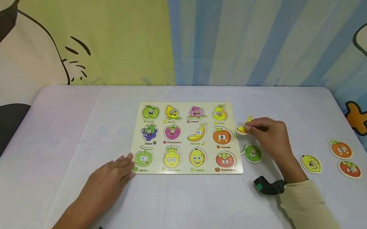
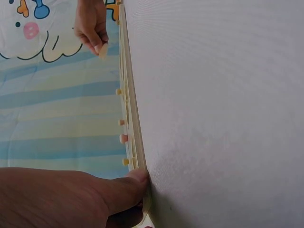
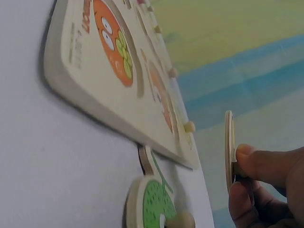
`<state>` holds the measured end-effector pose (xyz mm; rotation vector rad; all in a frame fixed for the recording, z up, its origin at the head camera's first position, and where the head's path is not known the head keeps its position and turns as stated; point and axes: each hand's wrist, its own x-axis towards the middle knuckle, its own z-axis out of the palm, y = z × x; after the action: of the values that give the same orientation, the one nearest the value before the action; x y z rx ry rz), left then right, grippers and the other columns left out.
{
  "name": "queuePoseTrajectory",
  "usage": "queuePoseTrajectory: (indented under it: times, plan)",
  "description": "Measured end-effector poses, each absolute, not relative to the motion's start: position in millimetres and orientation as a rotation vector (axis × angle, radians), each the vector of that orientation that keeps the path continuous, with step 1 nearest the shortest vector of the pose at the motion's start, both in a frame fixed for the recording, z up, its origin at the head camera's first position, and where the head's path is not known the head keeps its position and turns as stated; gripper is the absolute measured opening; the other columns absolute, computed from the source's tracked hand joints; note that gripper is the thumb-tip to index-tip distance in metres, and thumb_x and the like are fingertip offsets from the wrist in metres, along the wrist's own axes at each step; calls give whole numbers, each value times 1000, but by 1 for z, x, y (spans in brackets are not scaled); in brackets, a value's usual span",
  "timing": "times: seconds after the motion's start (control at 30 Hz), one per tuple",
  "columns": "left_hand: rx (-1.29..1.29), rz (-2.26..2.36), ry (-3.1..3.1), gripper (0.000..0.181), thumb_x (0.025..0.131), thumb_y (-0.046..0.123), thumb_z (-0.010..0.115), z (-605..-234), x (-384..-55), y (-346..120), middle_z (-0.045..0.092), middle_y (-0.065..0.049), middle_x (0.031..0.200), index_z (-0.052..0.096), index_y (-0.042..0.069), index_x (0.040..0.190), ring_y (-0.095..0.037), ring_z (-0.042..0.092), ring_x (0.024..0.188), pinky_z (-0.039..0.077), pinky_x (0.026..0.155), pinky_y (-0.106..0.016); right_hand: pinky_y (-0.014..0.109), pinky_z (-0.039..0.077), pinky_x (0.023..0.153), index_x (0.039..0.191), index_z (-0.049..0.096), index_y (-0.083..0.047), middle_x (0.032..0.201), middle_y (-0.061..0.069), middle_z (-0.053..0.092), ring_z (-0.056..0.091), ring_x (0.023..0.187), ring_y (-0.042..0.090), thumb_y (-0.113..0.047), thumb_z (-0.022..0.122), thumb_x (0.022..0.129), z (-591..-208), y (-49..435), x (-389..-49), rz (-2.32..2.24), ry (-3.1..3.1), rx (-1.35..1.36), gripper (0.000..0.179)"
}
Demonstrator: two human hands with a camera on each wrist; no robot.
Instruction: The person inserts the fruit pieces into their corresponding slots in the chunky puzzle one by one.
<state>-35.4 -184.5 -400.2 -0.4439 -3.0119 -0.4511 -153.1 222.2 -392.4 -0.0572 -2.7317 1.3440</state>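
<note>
A wooden fruit puzzle board (image 1: 175, 169) lies on the white table, with several knobbed pieces in its slots. My left hand (image 1: 108, 178) holds the board's near left corner; in the left wrist view the thumb (image 2: 126, 187) lies along the board's edge. Just off the board's right side, my right hand (image 1: 270, 138) pinches a yellow banana piece (image 1: 241, 130). Seen edge-on in the right wrist view, the banana piece (image 3: 229, 147) stands upright, with fingertips at its knob. A green melon piece (image 1: 253, 153) lies below that hand, close to the board's right edge.
Farther right on the table are a lemon piece (image 1: 311, 164), an orange piece (image 1: 340, 149) and a persimmon piece (image 1: 349, 169). Printed cloth (image 1: 232, 34) hangs behind the table's far edge. A dark wrist device (image 1: 269, 186) sits at my right cuff.
</note>
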Motion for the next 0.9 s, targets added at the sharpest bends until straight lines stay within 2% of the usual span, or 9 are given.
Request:
queuePoseTrajectory:
  times: [0.3, 0.8, 0.9]
  plan:
    - [-441, -428, -3001, 41, 78, 5, 81, -401, -35, -185, 60, -15, 128, 69, -2, 116, -35, 60, 115, 50, 92, -51, 17, 52, 66, 94, 76, -2, 100, 10, 69, 63, 84, 18, -11, 73, 89, -391, 188, -157, 1464, -2702, 132, 11]
    - [-440, -424, -3005, 41, 78, 6, 82, -402, -36, -185, 60, -16, 128, 69, -3, 116, -35, 59, 115, 50, 93, -51, 26, 52, 63, 96, 77, -7, 99, 5, 68, 62, 80, 19, -11, 73, 89, -396, 139, -160, 1545, -2758, 143, 9]
    - [-441, -436, -3003, 40, 78, 5, 81, -402, -35, -185, 60, -16, 128, 69, -3, 116, -35, 60, 115, 49, 93, -51, 28, 52, 66, 95, 77, -9, 100, 4, 69, 61, 81, 18, -11, 73, 89, -399, 131, -161, 1536, -2774, 172, 8]
